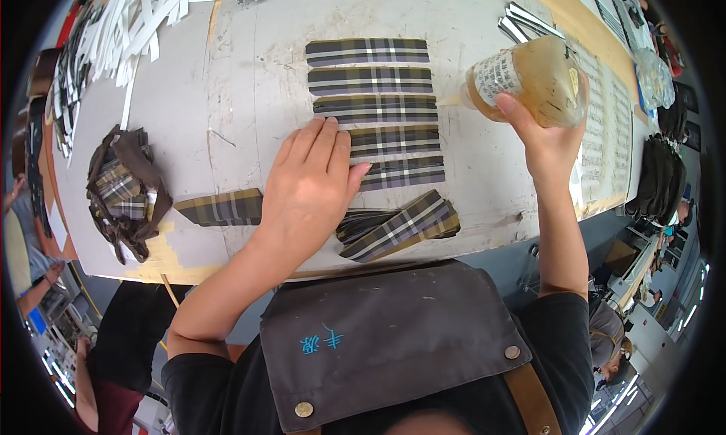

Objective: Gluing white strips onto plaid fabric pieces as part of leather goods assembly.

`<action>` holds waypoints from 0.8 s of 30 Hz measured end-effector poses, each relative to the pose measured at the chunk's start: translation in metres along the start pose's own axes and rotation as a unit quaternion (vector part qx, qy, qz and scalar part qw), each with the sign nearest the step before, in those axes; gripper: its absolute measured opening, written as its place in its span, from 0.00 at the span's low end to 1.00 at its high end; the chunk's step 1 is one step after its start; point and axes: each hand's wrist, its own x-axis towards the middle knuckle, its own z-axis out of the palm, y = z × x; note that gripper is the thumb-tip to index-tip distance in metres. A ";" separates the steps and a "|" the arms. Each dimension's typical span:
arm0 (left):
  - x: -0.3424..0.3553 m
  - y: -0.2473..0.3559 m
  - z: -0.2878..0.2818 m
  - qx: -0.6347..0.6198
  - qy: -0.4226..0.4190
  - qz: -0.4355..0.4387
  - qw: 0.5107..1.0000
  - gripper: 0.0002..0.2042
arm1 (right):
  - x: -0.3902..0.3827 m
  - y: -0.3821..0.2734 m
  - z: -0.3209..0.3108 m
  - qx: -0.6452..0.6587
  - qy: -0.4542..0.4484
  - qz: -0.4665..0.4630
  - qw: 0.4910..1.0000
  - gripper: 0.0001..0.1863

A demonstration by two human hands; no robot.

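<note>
Several plaid fabric strips (369, 51) lie in a column on the grey work surface. My left hand (306, 178) lies over their left ends, fingers extended and touching the lower strips. My right hand (548, 144) grips a plastic bottle (556, 72) of amber liquid, tilted with its narrow tip to the left, beside the strips' right ends. Below my left hand is a pile of plaid strips (401, 227); another strip (215, 208) lies left of my wrist.
A dark bundle with plaid cloth (125, 189) sits on the left. White strips (155, 15) lie at back left, narrow strips (529, 23) at back right. The table's edge (181, 275) is near my body. Co-workers (609, 329) are at both sides.
</note>
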 end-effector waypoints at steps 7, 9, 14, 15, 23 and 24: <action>-0.001 0.003 -0.001 -0.009 0.001 -0.010 1.000 0.19 | -0.001 -0.014 0.049 0.103 -0.037 -0.020 0.994 0.42; -0.003 0.004 0.000 -0.015 0.010 -0.008 1.000 0.19 | 0.001 -0.020 0.066 0.139 -0.060 -0.021 0.988 0.46; -0.003 0.003 0.001 -0.028 0.010 -0.008 1.000 0.20 | 0.007 -0.018 0.091 0.075 -0.082 -0.109 0.988 0.47; -0.003 0.003 0.000 -0.029 0.011 -0.007 0.999 0.20 | 0.007 -0.019 0.092 0.072 -0.087 -0.107 0.988 0.47; -0.001 0.002 -0.002 -0.023 0.003 -0.005 1.000 0.19 | 0.002 -0.016 0.064 0.101 -0.076 -0.046 0.991 0.45; -0.001 0.002 -0.002 -0.020 0.000 -0.005 1.000 0.18 | 0.001 -0.015 0.058 0.097 -0.065 -0.038 0.992 0.44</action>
